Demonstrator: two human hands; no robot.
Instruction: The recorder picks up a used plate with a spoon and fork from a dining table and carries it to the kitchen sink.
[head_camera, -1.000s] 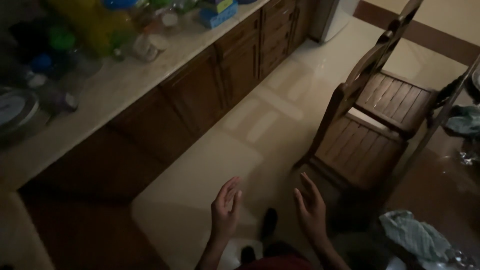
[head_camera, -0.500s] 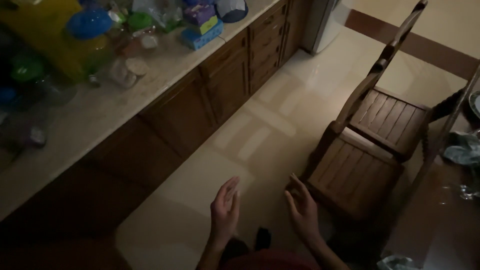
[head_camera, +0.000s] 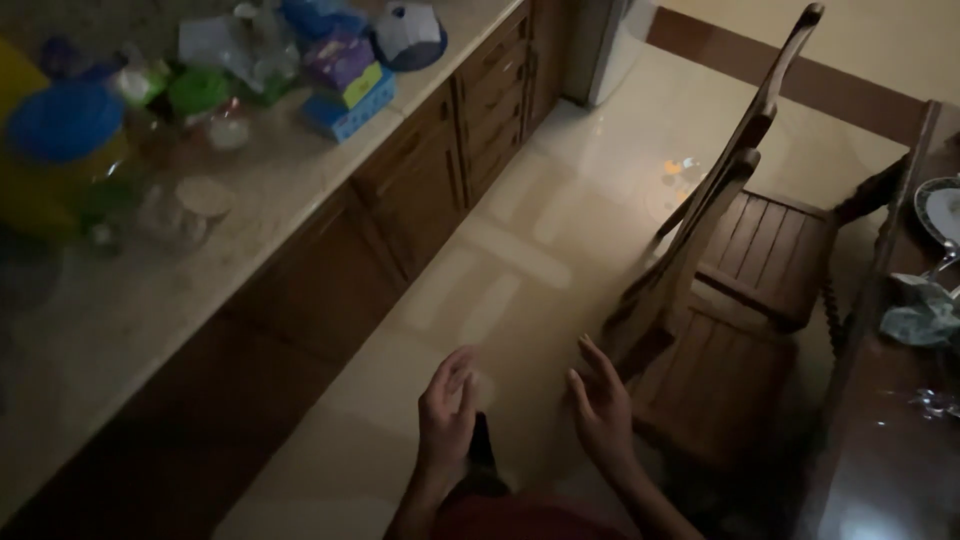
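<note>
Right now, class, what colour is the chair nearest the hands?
Dark brown wood, the chair, seen in the head view.

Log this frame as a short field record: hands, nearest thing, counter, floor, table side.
left hand: open, empty, palm facing inward
right hand: open, empty, fingers spread
nearest thing: wooden chair, just right of the right hand, not touched
second chair: behind the first
counter: cluttered with containers; blue box
floor: pale glossy tiles
table: dark, at right edge

Your view has swung left along the counter (head_camera: 300, 190) so the blue tissue box (head_camera: 347, 100) now sits near the top, while your left hand (head_camera: 447, 415) and right hand (head_camera: 603, 410) have drawn slightly closer together.
</note>
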